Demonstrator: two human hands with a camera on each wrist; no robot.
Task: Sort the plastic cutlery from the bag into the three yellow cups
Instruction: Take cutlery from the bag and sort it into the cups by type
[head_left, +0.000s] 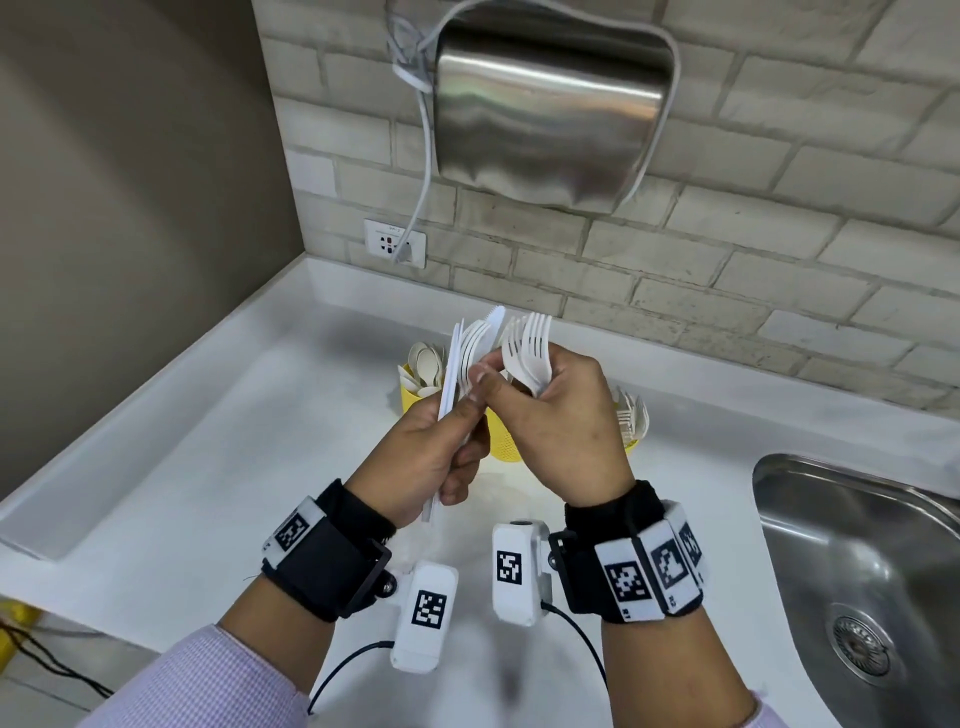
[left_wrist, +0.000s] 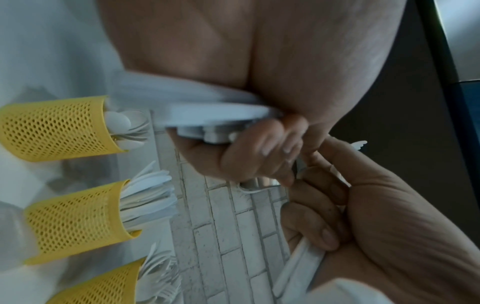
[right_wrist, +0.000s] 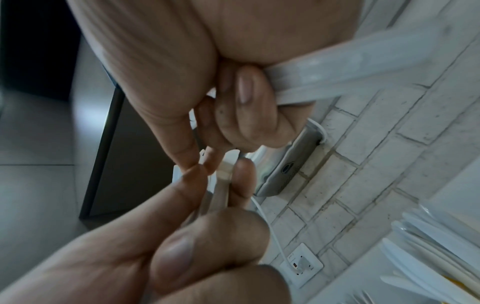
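Observation:
My left hand (head_left: 441, 447) grips an upright bundle of white plastic cutlery (head_left: 467, 353), knives with at least one fork among them. My right hand (head_left: 498, 384) holds several white forks (head_left: 530, 348) in its curled fingers, while its thumb and forefinger pinch a fork in the left bundle. Both hands are raised over three yellow mesh cups. In the left wrist view these are the spoon cup (left_wrist: 59, 127), the knife cup (left_wrist: 75, 220) and the fork cup (left_wrist: 103, 286). In the head view the spoon cup (head_left: 413, 397) and fork cup (head_left: 631, 418) show; the middle cup (head_left: 501, 441) is mostly hidden.
The white counter (head_left: 234, 441) has a raised rim at left and back. A steel sink (head_left: 857, 571) lies at the right. On the brick wall hang a steel hand dryer (head_left: 550, 104) and a socket (head_left: 395, 241) with its white cable.

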